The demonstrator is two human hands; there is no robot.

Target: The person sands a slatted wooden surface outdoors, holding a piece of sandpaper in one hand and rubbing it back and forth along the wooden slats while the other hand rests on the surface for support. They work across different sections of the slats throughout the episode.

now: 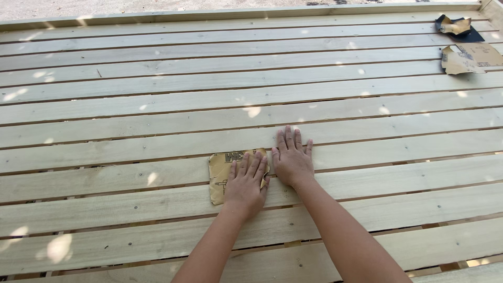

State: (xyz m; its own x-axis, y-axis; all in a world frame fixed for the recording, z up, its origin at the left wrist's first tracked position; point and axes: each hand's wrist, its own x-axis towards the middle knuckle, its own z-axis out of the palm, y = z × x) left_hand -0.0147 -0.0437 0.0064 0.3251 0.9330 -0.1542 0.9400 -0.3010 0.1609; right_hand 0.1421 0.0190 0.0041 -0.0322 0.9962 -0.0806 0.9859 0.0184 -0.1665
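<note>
My left hand (244,182) lies flat, fingers spread, on a brown sheet of sandpaper (220,173), pressing it against a pale wooden slat (131,178). My right hand (291,155) rests flat beside it, palm down on the bare wood, its thumb touching the sheet's right edge. Both arms reach in from the bottom of the view. The sandpaper lies backing side up and is partly hidden under my left hand.
The surface is a wide panel of long pale slats (157,99) with narrow gaps and a raised rail along the far edge. At the far right lie another torn brown sandpaper sheet (469,57) and a crumpled dark piece (455,26).
</note>
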